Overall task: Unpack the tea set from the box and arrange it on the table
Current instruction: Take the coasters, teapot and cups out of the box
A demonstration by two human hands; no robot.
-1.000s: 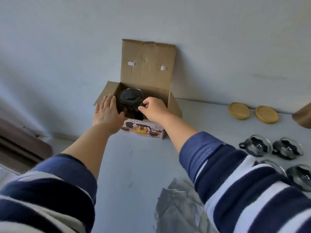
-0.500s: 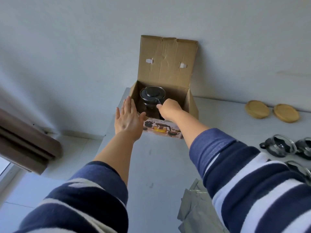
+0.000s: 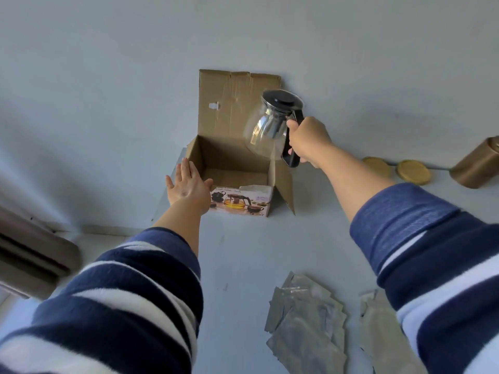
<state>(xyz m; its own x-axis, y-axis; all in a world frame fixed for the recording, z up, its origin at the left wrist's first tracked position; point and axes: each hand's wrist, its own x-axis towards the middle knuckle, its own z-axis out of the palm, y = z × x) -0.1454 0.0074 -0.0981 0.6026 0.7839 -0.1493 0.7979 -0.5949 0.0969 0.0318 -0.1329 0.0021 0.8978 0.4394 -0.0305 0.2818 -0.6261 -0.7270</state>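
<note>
lifted clear of the box point(image 3: 237, 168), teapot point(image 3: 270, 125) gripped by right hand point(image 3: 307, 141); left hand point(image 3: 189, 187) flat, grey table point(image 3: 243, 252).

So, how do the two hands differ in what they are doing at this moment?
The right hand is curled round the black handle of the glass teapot and holds it up, clear of the cardboard box; the left hand holds nothing. The right hand's fingers are closed, while the left hand's fingers are straight, at the box's left wall. Both reach forward from striped sleeves.

Glossy glass teapot point(image 3: 266, 133) (black plastic handle); matt corrugated cardboard box point(image 3: 237, 160).
</note>
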